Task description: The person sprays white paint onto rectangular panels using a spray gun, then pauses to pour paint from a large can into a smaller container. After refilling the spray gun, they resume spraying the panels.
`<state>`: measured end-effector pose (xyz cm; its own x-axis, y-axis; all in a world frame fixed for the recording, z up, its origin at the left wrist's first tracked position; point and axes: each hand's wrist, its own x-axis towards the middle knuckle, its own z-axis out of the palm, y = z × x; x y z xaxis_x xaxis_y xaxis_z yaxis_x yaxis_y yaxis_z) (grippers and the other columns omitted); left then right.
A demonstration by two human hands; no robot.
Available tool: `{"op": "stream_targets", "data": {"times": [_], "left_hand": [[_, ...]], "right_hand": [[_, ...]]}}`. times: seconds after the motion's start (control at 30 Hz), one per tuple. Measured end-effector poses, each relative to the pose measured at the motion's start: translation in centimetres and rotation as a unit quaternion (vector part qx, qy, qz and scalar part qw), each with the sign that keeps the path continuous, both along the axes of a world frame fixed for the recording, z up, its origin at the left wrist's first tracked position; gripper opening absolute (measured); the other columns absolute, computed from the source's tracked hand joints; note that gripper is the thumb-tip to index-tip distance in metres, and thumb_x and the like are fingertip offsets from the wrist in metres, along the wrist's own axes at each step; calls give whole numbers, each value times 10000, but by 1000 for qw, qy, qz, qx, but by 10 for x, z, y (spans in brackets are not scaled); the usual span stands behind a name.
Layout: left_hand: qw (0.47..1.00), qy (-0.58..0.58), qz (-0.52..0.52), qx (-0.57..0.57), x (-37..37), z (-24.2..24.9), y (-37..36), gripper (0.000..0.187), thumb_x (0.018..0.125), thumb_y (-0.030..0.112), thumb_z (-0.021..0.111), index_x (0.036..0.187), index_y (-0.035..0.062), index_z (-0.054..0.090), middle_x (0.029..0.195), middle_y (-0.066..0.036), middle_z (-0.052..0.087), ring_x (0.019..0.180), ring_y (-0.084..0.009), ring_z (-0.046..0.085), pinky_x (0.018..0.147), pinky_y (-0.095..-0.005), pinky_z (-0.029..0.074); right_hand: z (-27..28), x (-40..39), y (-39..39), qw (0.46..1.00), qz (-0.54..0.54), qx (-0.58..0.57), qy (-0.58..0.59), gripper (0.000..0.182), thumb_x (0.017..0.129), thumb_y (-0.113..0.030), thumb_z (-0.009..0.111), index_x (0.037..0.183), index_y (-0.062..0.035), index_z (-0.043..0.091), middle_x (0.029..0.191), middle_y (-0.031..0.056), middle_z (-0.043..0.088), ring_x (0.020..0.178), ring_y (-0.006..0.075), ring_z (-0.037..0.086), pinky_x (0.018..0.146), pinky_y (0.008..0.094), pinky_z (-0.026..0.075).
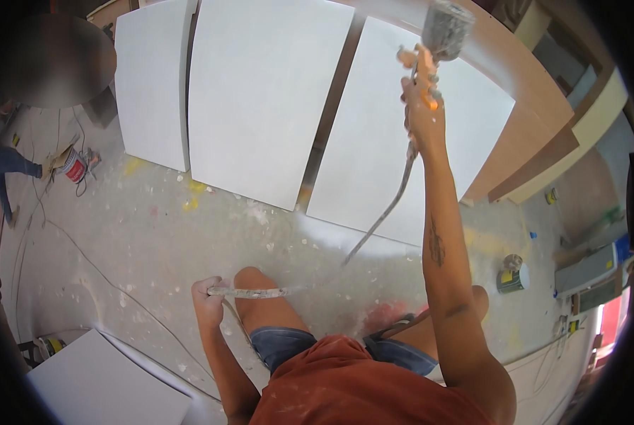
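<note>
Near left, the left hand [208,296] is curled round the hose [253,292]; slack there could let it drag over the right panel [370,127]. Farther right, the right hand [424,122] wraps the gun [424,74], out over that white panel, cup [448,31] at the far end; a steep tilt could drip onto the surface.

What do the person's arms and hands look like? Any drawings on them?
The left hand and right hand wear no gloves. The right arm is bare, with dark markings, maybe tattoos, on the forearm and near the elbow. No long sleeves show on the rust-red top.
</note>
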<state>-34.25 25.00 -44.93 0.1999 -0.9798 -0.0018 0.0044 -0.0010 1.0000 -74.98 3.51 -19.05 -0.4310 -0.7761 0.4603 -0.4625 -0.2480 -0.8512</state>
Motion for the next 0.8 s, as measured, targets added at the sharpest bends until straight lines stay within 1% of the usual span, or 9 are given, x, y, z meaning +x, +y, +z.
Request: {"op": "stream_targets", "data": {"times": [0.13, 0.23, 0.27, 0.33, 0.4, 0.53, 0.6, 0.67, 0.8], "left_hand": [[999, -17, 25, -18, 0, -13, -2, 292, 815, 47, 691, 590, 61, 505, 605, 73, 378, 563, -49, 356, 519, -256, 264], [998, -11, 57, -29, -2, -14, 0, 281, 806, 48, 687, 596, 58, 501, 604, 72, 384, 567, -47, 357, 518, -263, 254], [998, -10, 47, -27, -6, -10, -2, 335, 816, 65, 679, 601, 58, 421, 603, 62, 329, 575, -60, 320, 521, -284, 229], [999, -12, 36, -19, -7, -1, -6, 396, 825, 82, 671, 605, 58, 342, 602, 51, 274, 583, -72, 283, 524, -305, 204], [999, -40, 5, -13, -7, 6, -9, 410, 832, 86, 668, 600, 71, 331, 609, 60, 268, 591, -68, 272, 529, -300, 205], [998, -51, 24, 17, -6, 6, -9, 420, 838, 75, 659, 591, 92, 319, 610, 62, 270, 595, -63, 268, 535, -296, 203], [999, 6, 32, 18, 0, -3, -7, 330, 827, 42, 636, 573, 93, 432, 631, 71, 369, 578, -43, 336, 525, -265, 224], [999, 7, 45, 22, -1, -2, -5, 334, 828, 37, 631, 573, 97, 423, 627, 71, 362, 576, -42, 329, 526, -265, 223], [997, 6, 65, 43, 4, -3, 1, 342, 834, 37, 627, 576, 103, 412, 624, 72, 352, 578, -41, 325, 531, -264, 221]], "right_hand": [[-10, 8, 32, 996, 49, 63, -38, 283, 939, -319, 650, 857, -48, 641, 519, -49, 408, 402, 56, 343, 402, 252, 275], [4, 4, 34, 998, -9, 55, 35, 362, 924, -366, 654, 934, -12, 732, 605, -3, 511, 514, 114, 425, 497, 311, 361], [7, 1, 27, 998, -9, 60, 31, 362, 924, -366, 654, 934, -12, 732, 605, -3, 511, 514, 114, 425, 497, 311, 361], [12, -2, 17, 999, -19, -31, 28, 307, 940, -342, 652, 864, -46, 662, 481, -68, 351, 400, 49, 319, 404, 250, 249], [5, -2, 18, 999, -43, -1, 9, 309, 934, -344, 666, 823, -60, 614, 504, -70, 372, 401, 47, 320, 401, 249, 264], [-65, -11, 38, 993, 4, 117, -4, 314, 932, -354, 674, 823, -75, 576, 545, -50, 432, 424, 51, 364, 391, 251, 311], [-119, -7, 57, 986, 22, 168, -5, 319, 932, -361, 672, 829, -74, 579, 578, -34, 473, 435, 59, 392, 391, 256, 319], [-142, 11, 86, 955, 28, 288, -67, 352, 924, -357, 687, 829, -21, 637, 697, 1, 572, 630, 96, 476, 578, 317, 403], [-221, 19, 115, 929, 53, 358, -82, 335, 918, -332, 680, 839, -8, 647, 697, 23, 578, 629, 123, 494, 583, 333, 410]]}}
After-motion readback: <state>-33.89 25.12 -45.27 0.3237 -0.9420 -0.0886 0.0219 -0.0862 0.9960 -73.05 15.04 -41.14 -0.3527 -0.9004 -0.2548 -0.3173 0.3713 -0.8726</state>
